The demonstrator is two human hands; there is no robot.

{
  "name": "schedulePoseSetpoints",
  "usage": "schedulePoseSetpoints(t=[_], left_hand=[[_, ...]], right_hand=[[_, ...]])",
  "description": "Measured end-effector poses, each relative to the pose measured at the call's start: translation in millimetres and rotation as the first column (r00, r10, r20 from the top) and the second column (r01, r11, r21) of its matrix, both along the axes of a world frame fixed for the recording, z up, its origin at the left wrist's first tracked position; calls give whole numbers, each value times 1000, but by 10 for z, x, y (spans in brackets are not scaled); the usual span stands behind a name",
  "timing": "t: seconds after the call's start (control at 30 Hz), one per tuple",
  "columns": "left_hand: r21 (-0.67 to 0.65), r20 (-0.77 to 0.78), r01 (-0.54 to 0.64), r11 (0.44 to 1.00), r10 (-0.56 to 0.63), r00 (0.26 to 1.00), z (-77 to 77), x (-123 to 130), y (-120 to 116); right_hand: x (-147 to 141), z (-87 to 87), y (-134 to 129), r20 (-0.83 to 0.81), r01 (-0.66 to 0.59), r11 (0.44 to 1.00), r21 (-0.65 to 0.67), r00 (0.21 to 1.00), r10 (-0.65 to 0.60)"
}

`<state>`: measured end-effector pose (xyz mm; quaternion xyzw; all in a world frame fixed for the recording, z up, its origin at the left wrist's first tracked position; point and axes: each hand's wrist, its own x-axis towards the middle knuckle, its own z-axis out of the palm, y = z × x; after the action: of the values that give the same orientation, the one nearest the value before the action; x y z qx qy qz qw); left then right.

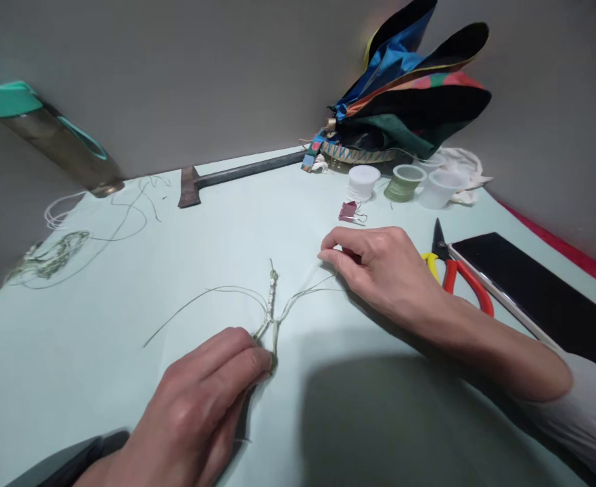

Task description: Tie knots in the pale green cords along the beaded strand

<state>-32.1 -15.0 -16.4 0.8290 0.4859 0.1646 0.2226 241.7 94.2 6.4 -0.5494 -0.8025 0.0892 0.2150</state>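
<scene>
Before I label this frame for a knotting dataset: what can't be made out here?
All in the head view:
- The left hand covers the lower end of the knotted cord, so its grip is hidden.
- The right hand hides how its fingertips hold the strands.
- The scissors are partly behind the right wrist.
- The phone is cut by the right edge.
- The knots are too small to read.

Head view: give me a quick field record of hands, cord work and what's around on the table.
left hand: fingertips press the lower end of the knotted cord onto the table
right hand: pinches the strands running right from the knots
loose strand: trails left across the table
scissors: just behind the right wrist, beside a dark tablet
far edge: thread spools, binder clip, hammer, folded fabric
far left: tangled cord
</scene>
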Motion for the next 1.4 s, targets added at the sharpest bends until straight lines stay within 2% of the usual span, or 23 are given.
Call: schedulePoseSetpoints(t=[0.1, 0.17, 0.27, 0.4, 0.47, 0.67, 0.77, 0.9, 1.0, 1.1, 1.23, 1.4], left_hand=[[-13, -3, 85, 996, -85, 996, -82, -149, 15], [-30, -11, 137, 990, -138, 990, -82, -187, 50], [-19, -15, 160, 987, -160, 987, 25, -99, 104], [76, 43, 170, 983, -173, 984, 232, 169, 159], [104, 58, 169, 980, -175, 983, 272, 264, 177], [133, 89, 115, 984, -128, 988, 141, 279, 208], [137, 101, 119, 983, -134, 986, 128, 265, 225], [152, 104, 152, 977, -169, 980, 198, 279, 195], [164, 89, 154, 974, -170, 981, 225, 281, 120], [189, 75, 143, 972, -160, 984, 197, 274, 29], [211, 67, 118, 970, -135, 989, 130, 274, -100], [198, 29, 110, 974, -118, 993, 147, 260, -261]], right_hand=[[-71, 2, 49, 25, 63, 998, 5, 998, -63], [-122, 2, 83, 52, 99, 995, 9, 994, -100], [-198, -1, 128, 97, 128, 992, 1, 987, -127], [-252, -18, 164, 156, 143, 989, -35, 978, -136], [-253, -28, 169, 179, 139, 989, -52, 975, -128], [-182, 50, 72, 191, 71, 997, -43, 980, -61], [-75, 160, -142, 195, 39, 999, -29, 980, -32], [130, 250, -641, 217, -45, 996, -73, 974, 60], [264, 195, -1051, 232, -123, 986, -116, 961, 148], [350, 54, -1372, 240, -213, 971, -111, 942, 234], [431, -80, -1591, 241, -253, 965, -68, 935, 262], [558, -16, -1651, 111, -398, 917, 31, 913, 392]])
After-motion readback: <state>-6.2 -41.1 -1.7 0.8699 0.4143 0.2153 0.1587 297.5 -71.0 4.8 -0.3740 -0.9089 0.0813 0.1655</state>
